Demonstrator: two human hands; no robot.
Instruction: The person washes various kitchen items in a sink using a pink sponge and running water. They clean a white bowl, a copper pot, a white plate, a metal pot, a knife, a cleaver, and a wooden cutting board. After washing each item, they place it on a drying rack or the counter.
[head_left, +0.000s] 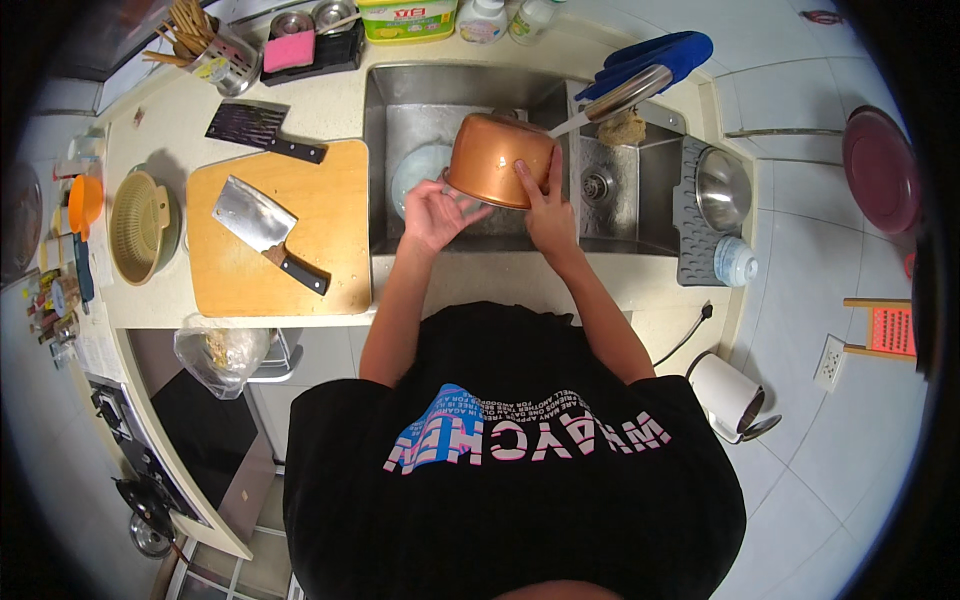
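Observation:
A copper-coloured saucepan is held tilted above the left basin of the sink, its inside hidden from me. Its long metal handle points up to the far right. My right hand grips the pan's near right side, fingers lying along the wall. At the lower left of the pan is my left hand, palm up with fingers apart and slightly blurred. Its fingertips are close to the pan's edge; whether they touch it I cannot tell. Beneath, a pale round dish lies in the steel sink.
Left of the sink, a cleaver lies on a wooden cutting board, with a dark-bladed knife behind. A beige colander stands farther left. Blue rubber gloves hang behind the handle. A metal bowl sits on a grey mat.

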